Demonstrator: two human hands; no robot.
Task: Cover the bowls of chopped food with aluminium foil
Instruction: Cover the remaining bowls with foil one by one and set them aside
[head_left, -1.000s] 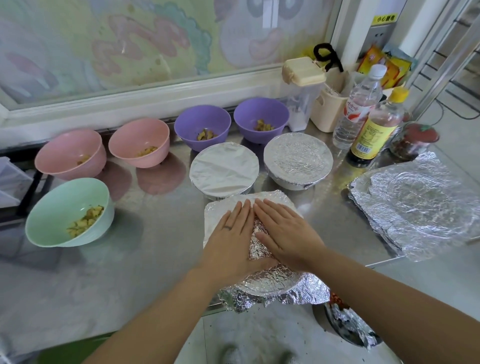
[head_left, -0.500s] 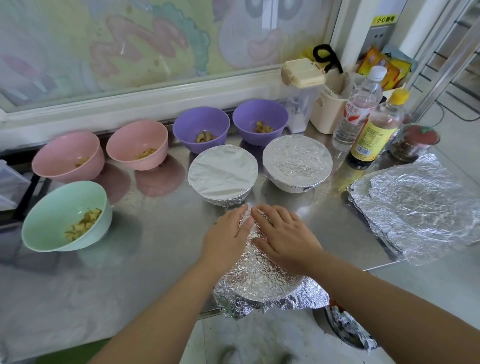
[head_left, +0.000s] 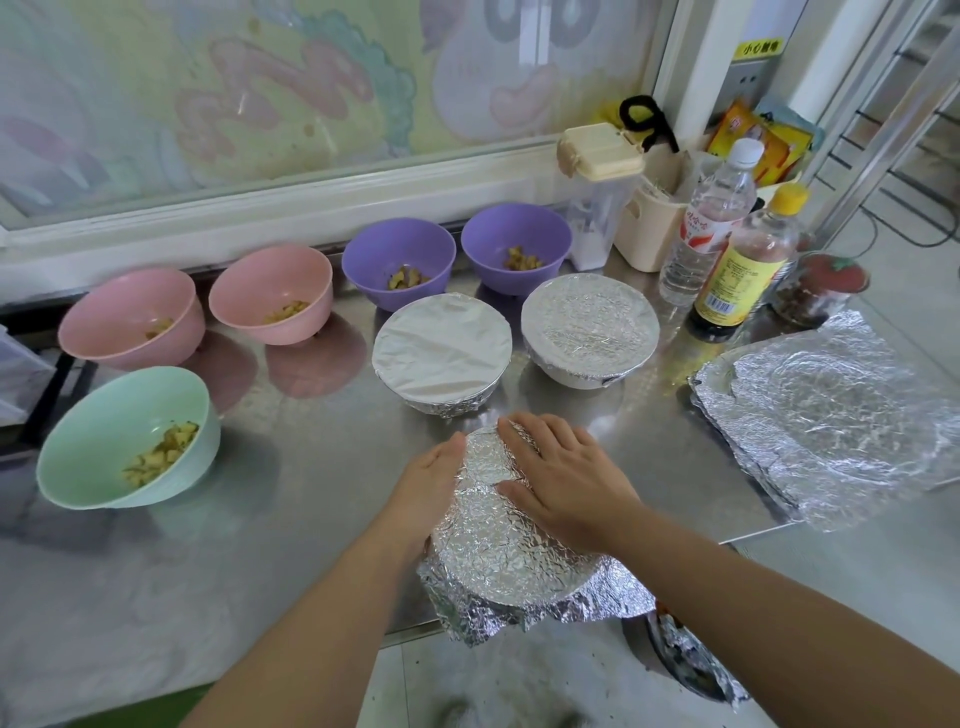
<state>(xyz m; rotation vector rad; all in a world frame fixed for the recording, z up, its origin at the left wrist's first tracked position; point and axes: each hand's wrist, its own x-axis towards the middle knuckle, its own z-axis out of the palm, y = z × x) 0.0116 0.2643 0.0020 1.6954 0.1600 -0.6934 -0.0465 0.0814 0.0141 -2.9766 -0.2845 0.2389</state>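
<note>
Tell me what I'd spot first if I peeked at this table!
The left hand and right hand press on a foil-wrapped bowl at the table's near edge. Just behind stand two covered bowls. A green bowl of chopped food sits open at the left.

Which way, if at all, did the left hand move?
Yes: the left hand slid left off the top of the foil, further from the smooth-covered bowl behind.
</note>
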